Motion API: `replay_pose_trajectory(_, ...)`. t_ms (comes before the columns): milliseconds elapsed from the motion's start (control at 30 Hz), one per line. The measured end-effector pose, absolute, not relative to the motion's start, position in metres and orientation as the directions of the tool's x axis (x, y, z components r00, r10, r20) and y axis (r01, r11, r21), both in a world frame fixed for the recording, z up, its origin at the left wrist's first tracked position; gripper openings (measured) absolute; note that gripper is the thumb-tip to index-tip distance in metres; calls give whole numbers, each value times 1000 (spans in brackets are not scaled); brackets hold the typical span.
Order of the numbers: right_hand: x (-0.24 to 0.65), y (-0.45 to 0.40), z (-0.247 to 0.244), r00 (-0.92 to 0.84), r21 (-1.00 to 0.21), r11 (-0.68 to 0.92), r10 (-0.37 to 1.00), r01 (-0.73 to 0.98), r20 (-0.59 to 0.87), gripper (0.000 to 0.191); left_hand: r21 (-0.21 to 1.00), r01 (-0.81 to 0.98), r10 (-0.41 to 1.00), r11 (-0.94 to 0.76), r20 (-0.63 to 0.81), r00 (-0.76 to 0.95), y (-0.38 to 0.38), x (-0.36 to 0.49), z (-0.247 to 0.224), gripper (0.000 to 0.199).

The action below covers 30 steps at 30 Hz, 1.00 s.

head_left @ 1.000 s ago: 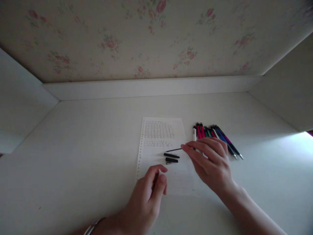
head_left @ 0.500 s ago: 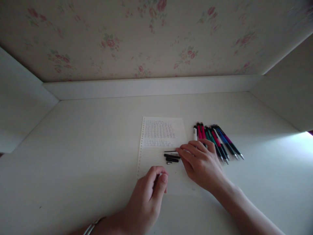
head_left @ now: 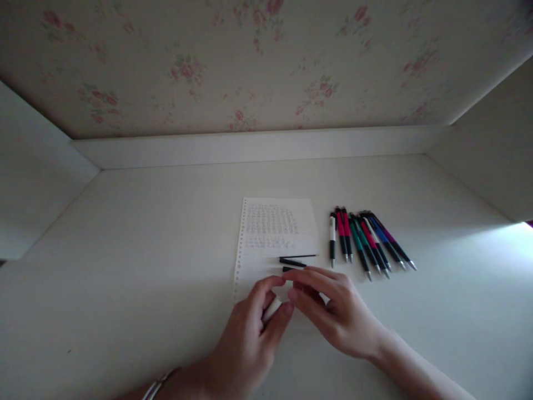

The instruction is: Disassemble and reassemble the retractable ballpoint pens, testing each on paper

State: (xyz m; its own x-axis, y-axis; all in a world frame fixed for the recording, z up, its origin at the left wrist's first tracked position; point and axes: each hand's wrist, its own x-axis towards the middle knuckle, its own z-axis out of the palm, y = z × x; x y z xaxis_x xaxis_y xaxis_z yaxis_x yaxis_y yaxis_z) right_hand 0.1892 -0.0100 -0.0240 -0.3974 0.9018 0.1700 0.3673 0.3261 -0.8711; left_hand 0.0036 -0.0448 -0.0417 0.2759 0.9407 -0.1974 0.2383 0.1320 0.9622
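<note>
My left hand [head_left: 254, 333], at the lower middle, is closed around a white pen barrel [head_left: 272, 310], of which a short stretch shows between thumb and fingers. Fingertips of my right hand [head_left: 333, 303] come together just beside the barrel's upper end; whether a small part sits between them is hidden. Under and beyond the hands lies a lined sheet of paper [head_left: 270, 222] with handwriting on its upper half. On it rest a thin black refill [head_left: 297, 256] and a black pen piece [head_left: 292, 262]. Another black piece [head_left: 288, 269] is partly covered by my right hand.
Several pens [head_left: 361, 244] with white, pink, green, blue and purple barrels lie side by side right of the paper. All of this is on a white desk [head_left: 145, 250], with a raised ledge [head_left: 258, 147] and flowered wallpaper [head_left: 187, 66] behind.
My right hand has drawn back from the refill toward me and in to my left hand. The white barrel now shows in my left hand. The small silver-looking piece is covered or gone from the paper.
</note>
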Motion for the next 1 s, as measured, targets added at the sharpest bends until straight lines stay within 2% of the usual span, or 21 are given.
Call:
replay_pose_trajectory(200, 180, -16, -24, -438, -976, -42, 889, 214, -134, 24, 979, 168, 930, 119, -169, 327, -49, 2, -54, 27)
replay_pose_trajectory(367, 181, -11, -22, -420, -975, -127, 887, 181, -193, 17, 986, 130, 913, 102, -144, 381, -47, 3, -39, 25)
replay_pose_trajectory(433, 183, -8, -21, -408, -971, -227, 882, 70, -235, 15, 993, 94, 918, 71, -102, 383, -50, 1, -36, 24)
replay_pose_trajectory(500, 185, -5, -20, -426, -917, -383, 853, -115, -302, 12, 1000, 30, 932, -2, -9, 362, -54, -2, -38, 26)
replay_pose_trajectory(567, 186, -3, -19, -477, -804, -528, 801, -275, -363, 11, 996, -15, 934, -87, 87, 346, -58, -6, -43, 30)
replay_pose_trajectory(667, 187, -2, -19, -525, -658, -660, 728, -363, -441, 12, 986, 8, 934, -166, 155, 322, -62, -9, -49, 34)
replay_pose_trajectory(800, 188, 0, -23, -527, -591, -714, 689, -375, -498, 17, 966, 9, 920, -259, 244, 305, -58, -9, -49, 25)
replay_pose_trajectory(867, 190, 0, -26, -523, -600, -709, 694, -372, -495, 18, 961, -6, 921, -276, 267, 285, -57, -8, -49, 19)
replay_pose_trajectory(1000, 194, 2, -29, -495, -649, -674, 723, -353, -482, 22, 965, -66, 942, -253, 262, 210, -61, -5, -55, 22)
